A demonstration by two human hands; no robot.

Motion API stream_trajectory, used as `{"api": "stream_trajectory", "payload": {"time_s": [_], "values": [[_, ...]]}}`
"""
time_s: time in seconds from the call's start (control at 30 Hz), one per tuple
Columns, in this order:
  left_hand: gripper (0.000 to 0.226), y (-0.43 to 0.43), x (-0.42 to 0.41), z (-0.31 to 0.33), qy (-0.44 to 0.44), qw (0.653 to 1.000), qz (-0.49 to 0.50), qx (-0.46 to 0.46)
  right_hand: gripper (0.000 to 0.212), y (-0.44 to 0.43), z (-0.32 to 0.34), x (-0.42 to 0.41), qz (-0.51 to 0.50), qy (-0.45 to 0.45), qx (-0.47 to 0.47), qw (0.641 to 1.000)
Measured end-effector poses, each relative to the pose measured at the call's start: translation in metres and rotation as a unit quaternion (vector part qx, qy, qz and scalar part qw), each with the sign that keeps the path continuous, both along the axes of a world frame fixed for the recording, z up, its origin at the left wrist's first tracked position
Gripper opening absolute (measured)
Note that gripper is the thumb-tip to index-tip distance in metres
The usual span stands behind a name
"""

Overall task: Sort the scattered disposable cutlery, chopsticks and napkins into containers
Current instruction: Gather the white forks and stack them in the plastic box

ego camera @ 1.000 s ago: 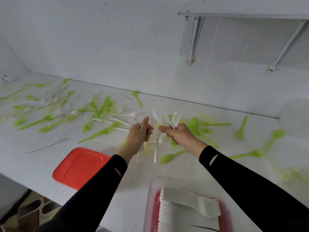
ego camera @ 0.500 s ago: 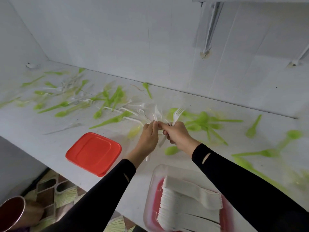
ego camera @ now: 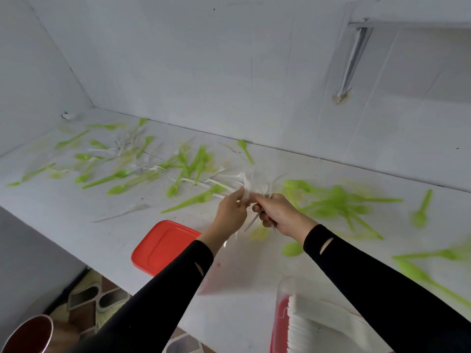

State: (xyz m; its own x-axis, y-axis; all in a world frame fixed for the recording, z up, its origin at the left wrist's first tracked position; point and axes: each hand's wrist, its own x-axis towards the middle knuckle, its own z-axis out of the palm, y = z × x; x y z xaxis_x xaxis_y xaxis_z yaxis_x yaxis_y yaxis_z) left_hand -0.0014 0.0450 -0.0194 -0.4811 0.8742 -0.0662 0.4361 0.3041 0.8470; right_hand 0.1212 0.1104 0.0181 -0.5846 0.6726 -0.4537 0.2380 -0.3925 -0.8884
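Now your left hand (ego camera: 230, 212) and right hand (ego camera: 279, 215) pinch the white plastic forks (ego camera: 251, 186); probably light, slippery, brittle: grip the handles.

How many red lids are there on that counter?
1: a red lid lies flat at the counter's near edge, beside the left sleeve. Red also shows at the clear container lower right, possibly a second lid.

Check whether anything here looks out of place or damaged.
Green cutlery lies scattered over the counter. The red lid sits right at the front edge. Wall plaster looks chipped around the shelf bracket foot.
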Motion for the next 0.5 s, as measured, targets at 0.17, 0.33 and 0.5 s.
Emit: {"api": "stream_trajectory", "payload": {"time_s": [0.17,0.33,0.5], "values": [[0.012,-0.002,-0.024,0.009,-0.066,0.996,-0.044,0.039,0.032,0.003,-0.008,-0.012,-0.013,-0.003,0.036,0.999],[0.042,0.001,-0.038,0.017,-0.309,0.948,-0.077,0.027,0.027,0.010,-0.008,-0.021,-0.005,0.003,0.092,0.996],[0.040,-0.002,-0.058,0.016,-0.413,0.900,-0.143,-0.003,0.028,0.015,-0.009,-0.020,0.077,0.009,0.092,0.993]]}}
